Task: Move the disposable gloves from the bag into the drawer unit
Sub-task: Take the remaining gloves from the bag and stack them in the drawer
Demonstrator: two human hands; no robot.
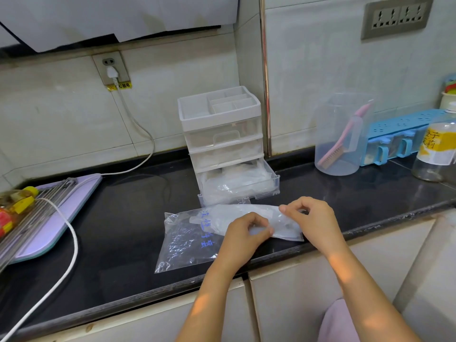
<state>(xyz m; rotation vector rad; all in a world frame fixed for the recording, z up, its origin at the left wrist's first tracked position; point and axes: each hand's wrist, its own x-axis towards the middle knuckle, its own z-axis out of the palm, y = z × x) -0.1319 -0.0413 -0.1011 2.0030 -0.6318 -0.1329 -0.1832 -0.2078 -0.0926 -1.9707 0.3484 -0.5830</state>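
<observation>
Clear plastic bag (187,243) on black countertop (118,230); left hand (244,233) and right hand (314,218) pinch folded gloves (287,229) at its three-o'clock end, drawer unit (222,134) at twelve o'clock.

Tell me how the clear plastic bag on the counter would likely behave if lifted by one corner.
Probably floppy: the bag lies flat and wrinkled on the counter. Likely very light, being thin see-through film. It may slide easily, since the dark counter looks glossy.
</observation>
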